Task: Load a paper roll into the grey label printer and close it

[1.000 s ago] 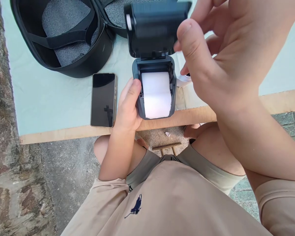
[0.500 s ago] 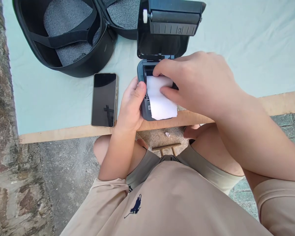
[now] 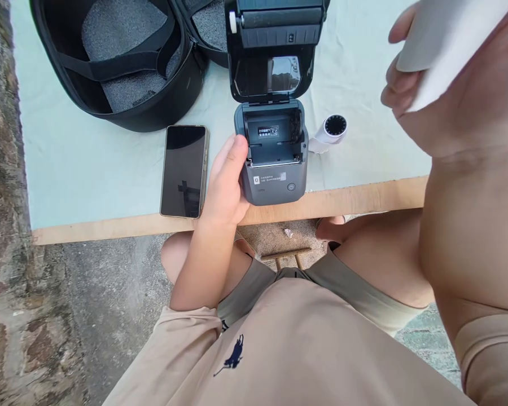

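Note:
A dark grey label printer (image 3: 275, 183) stands at the table's front edge, its lid (image 3: 260, 73) swung up. The paper compartment (image 3: 271, 152) shows bare inside, with a small printed sticker on its back wall. My left hand (image 3: 226, 186) grips the printer's left side, thumb along the upper edge. Up at the right, close to the camera, my right hand (image 3: 461, 118) is closed around a white paper roll (image 3: 452, 42), partly cut off by the frame. Beside the printer lies a smaller white roll (image 3: 322, 137) with a dark, toothed-looking core end.
Left of the printer, a phone (image 3: 183, 172) lies face up with a dark screen. Behind it sits an unzipped black case (image 3: 161, 104) with grey foam and a strap. A pale cloth (image 3: 88, 169) covers the table, whose wooden edge (image 3: 110, 228) runs above my knees.
The paper has come out of the printer's compartment with my right hand, which has moved up and to the right. The smaller roll beside the printer is now visible. My left hand stays on the printer.

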Action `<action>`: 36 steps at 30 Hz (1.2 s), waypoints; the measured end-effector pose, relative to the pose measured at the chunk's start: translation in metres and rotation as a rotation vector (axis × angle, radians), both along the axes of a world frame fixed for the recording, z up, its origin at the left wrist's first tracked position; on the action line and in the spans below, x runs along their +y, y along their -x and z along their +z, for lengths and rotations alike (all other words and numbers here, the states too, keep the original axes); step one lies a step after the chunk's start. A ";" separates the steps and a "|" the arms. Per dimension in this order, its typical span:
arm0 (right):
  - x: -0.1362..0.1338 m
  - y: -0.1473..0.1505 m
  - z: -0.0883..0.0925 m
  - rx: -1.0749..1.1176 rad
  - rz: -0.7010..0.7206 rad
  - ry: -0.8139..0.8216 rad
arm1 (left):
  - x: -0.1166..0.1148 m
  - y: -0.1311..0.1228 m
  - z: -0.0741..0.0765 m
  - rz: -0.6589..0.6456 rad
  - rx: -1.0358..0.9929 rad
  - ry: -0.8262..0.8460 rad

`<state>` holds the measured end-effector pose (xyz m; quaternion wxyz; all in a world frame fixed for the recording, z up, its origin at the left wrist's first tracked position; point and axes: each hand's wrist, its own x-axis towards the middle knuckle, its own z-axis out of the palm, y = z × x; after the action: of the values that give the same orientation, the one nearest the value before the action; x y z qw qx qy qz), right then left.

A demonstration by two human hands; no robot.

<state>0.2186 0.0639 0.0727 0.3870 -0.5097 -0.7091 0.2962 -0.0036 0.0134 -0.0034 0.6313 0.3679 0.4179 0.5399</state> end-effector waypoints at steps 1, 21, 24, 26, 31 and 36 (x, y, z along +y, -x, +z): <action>0.005 -0.006 -0.008 0.202 -0.040 0.150 | 0.000 0.000 0.000 -0.008 -0.009 -0.003; -0.016 -0.042 -0.053 -0.454 -0.207 0.136 | 0.003 -0.001 -0.002 -0.030 -0.072 0.006; -0.022 -0.038 -0.044 -0.413 -0.100 -0.202 | 0.004 0.000 -0.002 -0.038 -0.098 0.010; -0.030 -0.030 -0.038 -0.428 -0.050 -0.419 | 0.004 0.000 -0.002 -0.046 -0.106 0.014; -0.042 0.001 -0.043 -0.669 -0.028 -0.386 | 0.004 0.001 -0.005 -0.078 -0.123 -0.007; -0.039 0.011 -0.055 -0.751 -0.053 -0.296 | 0.003 0.002 -0.002 -0.056 -0.136 0.022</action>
<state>0.2078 0.0254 0.0175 0.1776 -0.5395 -0.8226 -0.0261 -0.0051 0.0163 -0.0056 0.6770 0.3348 0.3697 0.5412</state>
